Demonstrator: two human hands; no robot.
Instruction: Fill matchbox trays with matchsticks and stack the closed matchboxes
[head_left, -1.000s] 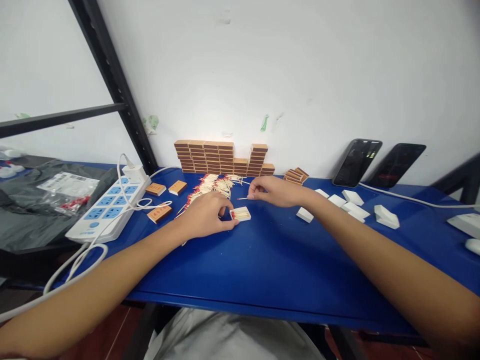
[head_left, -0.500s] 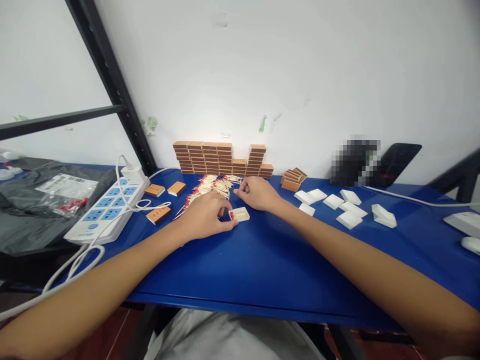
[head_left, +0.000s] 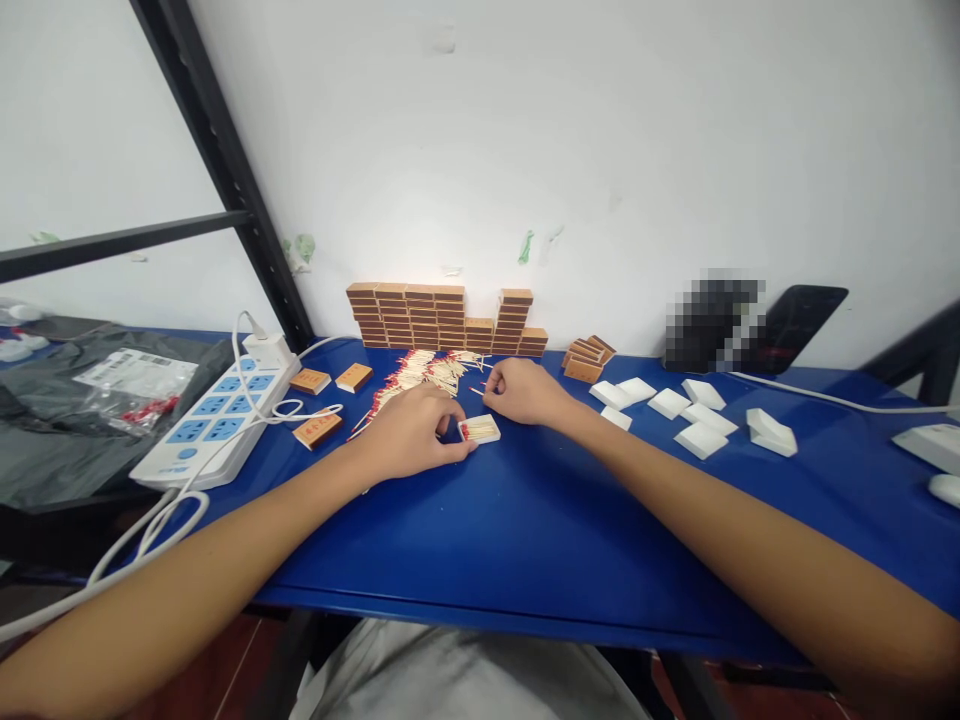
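Observation:
A small white matchbox tray (head_left: 489, 430) lies on the blue table, partly filled with red-tipped matches. Thumb and fingers of my left hand (head_left: 416, 430) grip its left end. Just above the tray, my right hand (head_left: 525, 390) pinches a few matches (head_left: 477, 391), their red heads pointing left. A loose heap of matches (head_left: 420, 368) spreads behind my left hand, which hides part of it.
Stacked matchboxes (head_left: 409, 318) line the wall, with a smaller leaning pile of covers (head_left: 589, 358) to their right. Several white trays (head_left: 701, 440) lie at right. Three matchboxes (head_left: 319, 428) and a power strip (head_left: 217, 420) with white cables are at left. A dark phone (head_left: 802, 325) leans against the wall.
My right hand has moved slightly nearer, away from the heap, and red match heads now show at its fingertips. My left hand and the tray stay in place.

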